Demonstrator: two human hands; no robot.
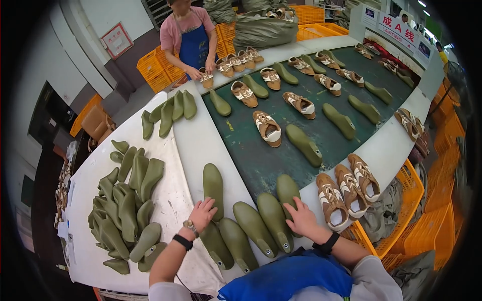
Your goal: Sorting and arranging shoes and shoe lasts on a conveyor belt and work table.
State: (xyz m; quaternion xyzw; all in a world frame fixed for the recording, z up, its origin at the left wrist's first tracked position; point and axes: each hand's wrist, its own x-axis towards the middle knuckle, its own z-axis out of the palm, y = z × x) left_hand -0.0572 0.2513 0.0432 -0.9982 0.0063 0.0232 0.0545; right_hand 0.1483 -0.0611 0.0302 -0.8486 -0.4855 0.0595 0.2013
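Green shoe lasts stand in a row before me on the pale table edge. My left hand (202,215) has its fingers stretched out against the side of an upright-pointing shoe last (213,183) at the left of the row. At the right end, my right hand (303,218) lies with spread fingers over the edge of another shoe last (287,188). Between the hands are more lasts, among them a middle shoe last (254,226) and a shoe last (274,218) beside it. Neither hand visibly closes round a last.
A heap of green lasts (120,215) covers the left table. On the green conveyor belt (236,165) lie brown-and-white sneakers and lasts in pairs. Three sneakers (348,190) stand at my right, above orange crates (406,210). Across the belt, a person in a blue apron (193,52) handles a sneaker.
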